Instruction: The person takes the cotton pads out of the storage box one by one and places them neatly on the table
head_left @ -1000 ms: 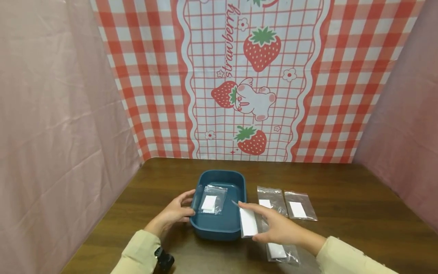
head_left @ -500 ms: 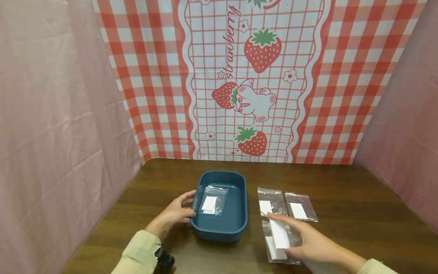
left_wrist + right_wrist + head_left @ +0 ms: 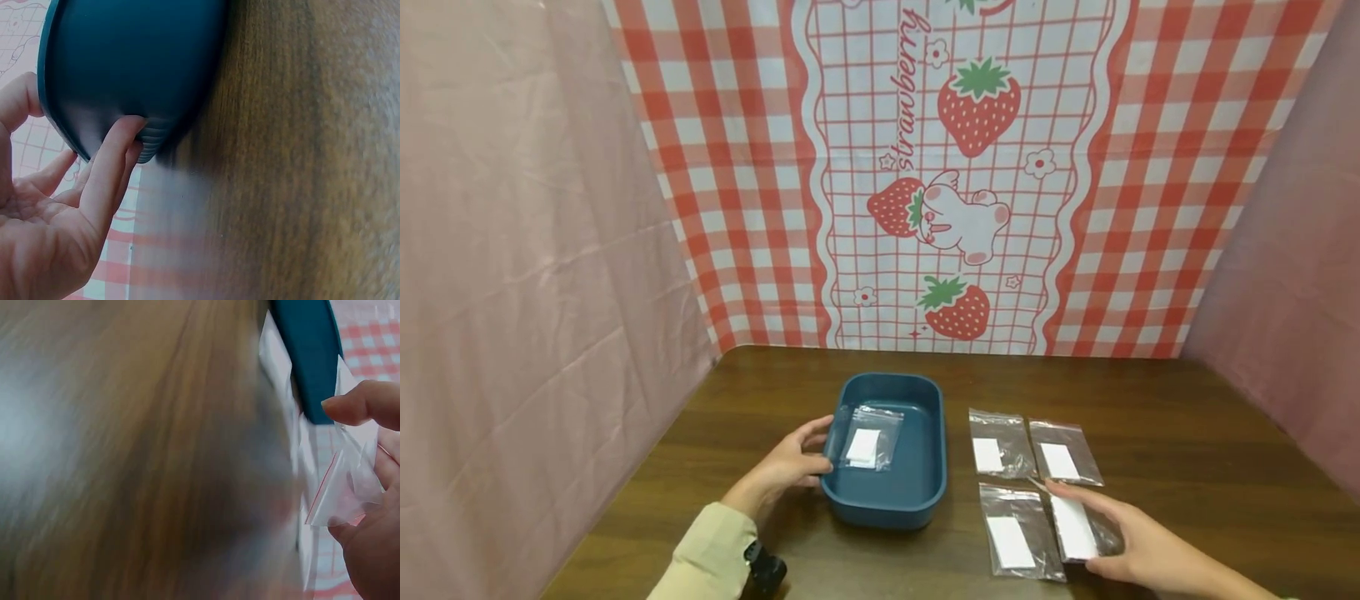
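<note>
My left hand [image 3: 784, 463] rests against the left side of a dark blue plastic bin [image 3: 887, 518]. In the left wrist view its fairly straight fingers [image 3: 109, 159] touch the bin's outer wall and rim. My right hand [image 3: 1126, 537] pinches a small clear zip bag [image 3: 1073, 529] with a white card inside, between thumb and fingers, at the near right. Just left of it lies another such bag [image 3: 1011, 542]. Two more, a far left bag [image 3: 988, 455] and a far right bag [image 3: 1060, 461], lie behind. Inside the bin is a similar bag [image 3: 863, 447], leaning toward its left wall.
The dark wooden table [image 3: 760, 379] is backed by a red-checked strawberry cloth [image 3: 887, 275]. Pink cloths [image 3: 550, 250] hang at both sides. A black device [image 3: 765, 569] is at my left wrist.
My right hand has moved from the bin's right edge rightward and nearer with the bag, past the near bag, which now shows fully. My left hand has stayed at the bin.
</note>
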Tool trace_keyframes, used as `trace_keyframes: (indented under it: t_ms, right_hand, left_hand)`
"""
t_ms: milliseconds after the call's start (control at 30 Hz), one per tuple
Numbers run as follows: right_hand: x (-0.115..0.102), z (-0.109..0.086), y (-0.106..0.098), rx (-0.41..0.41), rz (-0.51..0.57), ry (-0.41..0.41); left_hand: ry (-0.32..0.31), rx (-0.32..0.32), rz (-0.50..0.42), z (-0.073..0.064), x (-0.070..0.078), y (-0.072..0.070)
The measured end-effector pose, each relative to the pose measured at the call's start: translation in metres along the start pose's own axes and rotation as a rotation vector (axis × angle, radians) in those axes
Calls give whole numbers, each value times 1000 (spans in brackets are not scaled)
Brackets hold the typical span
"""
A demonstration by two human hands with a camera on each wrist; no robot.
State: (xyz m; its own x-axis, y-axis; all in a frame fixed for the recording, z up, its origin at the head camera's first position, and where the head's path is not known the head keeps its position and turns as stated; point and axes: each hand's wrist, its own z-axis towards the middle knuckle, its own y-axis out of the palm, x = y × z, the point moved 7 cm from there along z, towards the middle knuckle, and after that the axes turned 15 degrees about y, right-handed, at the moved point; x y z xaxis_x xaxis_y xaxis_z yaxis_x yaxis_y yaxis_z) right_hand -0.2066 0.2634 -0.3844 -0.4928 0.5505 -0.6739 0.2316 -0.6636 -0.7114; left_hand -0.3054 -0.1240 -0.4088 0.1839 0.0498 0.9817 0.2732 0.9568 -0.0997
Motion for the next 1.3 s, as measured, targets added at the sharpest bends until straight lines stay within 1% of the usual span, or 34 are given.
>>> trace_keyframes:
  t_ms: [167, 300, 400, 467, 567, 800, 933, 1100, 1167, 1267, 1300]
  right_hand:
    - [18, -8, -4, -9, -43, -1]
    - [27, -10, -2, -49, -43, 10]
    - [31, -10, 0, -87, -35, 15]
    - [32, -10, 0, -98, -46, 9]
    - [34, -10, 0, -89, -96, -9]
    - [40, -10, 3, -124, -149, 2]
    - [37, -11, 4, -86, -234, -60]
    - [35, -12, 5, -2, -380, -118]
    - [34, -11, 5, 11, -384, -141]
    - [31, -10, 6, 33, -362, -181]
    - [30, -10, 6, 32, -348, -175]
  left_hand:
    - [-19, 4, 6, 1, -2, -1]
    - [-25, -4, 18, 1, -3, -2]
    - [-24, -13, 29, 1, -3, -2]
    - [-24, -18, 32, 1, -3, -2]
    - [-27, -15, 32, 1, -4, -3]
    - [-32, -13, 35, 1, -4, -4]
    - [-35, -11, 34, 1, -3, -3]
    - [-33, -12, 28, 1, -3, -3]
    - [-33, -11, 25, 1, -2, -3]
    - [-37, -9, 29, 1, -2, -3]
    - [-37, -9, 30, 1, -3, -3]
